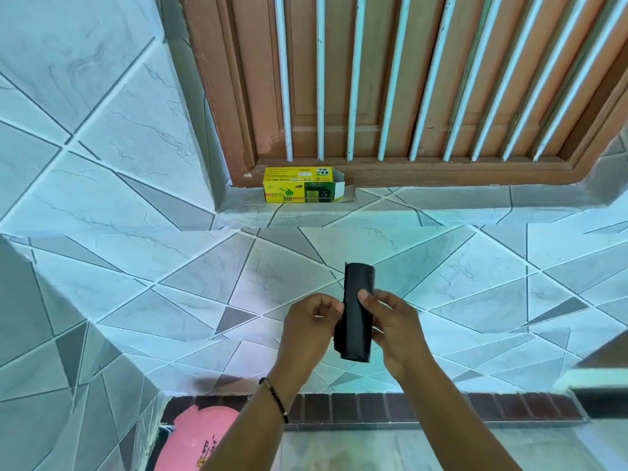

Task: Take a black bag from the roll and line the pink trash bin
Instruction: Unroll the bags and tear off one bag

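We hold the black roll (357,311) upright before the tiled wall, right hand (394,331) gripping its body while left hand (311,329) pinches its loose edge, apparently to peel a bag free, pink trash bin (195,436) waiting below left.
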Available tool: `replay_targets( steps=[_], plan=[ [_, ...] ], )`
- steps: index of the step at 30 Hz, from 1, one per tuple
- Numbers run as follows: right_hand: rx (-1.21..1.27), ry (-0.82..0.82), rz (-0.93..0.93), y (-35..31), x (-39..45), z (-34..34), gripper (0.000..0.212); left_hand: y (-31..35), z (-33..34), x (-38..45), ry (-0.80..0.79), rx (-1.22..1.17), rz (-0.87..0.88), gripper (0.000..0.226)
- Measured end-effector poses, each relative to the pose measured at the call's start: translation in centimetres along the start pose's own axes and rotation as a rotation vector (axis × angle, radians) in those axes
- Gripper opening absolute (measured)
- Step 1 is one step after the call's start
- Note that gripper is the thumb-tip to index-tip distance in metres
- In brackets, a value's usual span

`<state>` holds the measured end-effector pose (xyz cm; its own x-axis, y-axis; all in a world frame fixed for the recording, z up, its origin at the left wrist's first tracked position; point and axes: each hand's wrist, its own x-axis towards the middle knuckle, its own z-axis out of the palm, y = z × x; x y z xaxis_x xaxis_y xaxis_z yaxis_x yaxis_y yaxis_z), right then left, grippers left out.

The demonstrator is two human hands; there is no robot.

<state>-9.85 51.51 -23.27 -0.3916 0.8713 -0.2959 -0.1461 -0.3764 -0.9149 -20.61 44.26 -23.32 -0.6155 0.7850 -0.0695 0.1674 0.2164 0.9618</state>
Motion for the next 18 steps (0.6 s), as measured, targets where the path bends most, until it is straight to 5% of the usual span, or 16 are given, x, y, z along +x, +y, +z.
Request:
replay_targets(
  steps=[8, 18],
  plan=[
    [-0.034, -0.111, 0.077, 0.3, -0.9, 0.1, 0.029, -0.1, 0.3, -1.0, 0.016, -0.027, -0.081, 0.021],
    [-0.048, -0.149, 0.114, -1.1, -0.6, -2.4, 0.015, -1.1, -1.7, -0.8, -0.006, -0.276, -0.248, 0.023]
  ],
)
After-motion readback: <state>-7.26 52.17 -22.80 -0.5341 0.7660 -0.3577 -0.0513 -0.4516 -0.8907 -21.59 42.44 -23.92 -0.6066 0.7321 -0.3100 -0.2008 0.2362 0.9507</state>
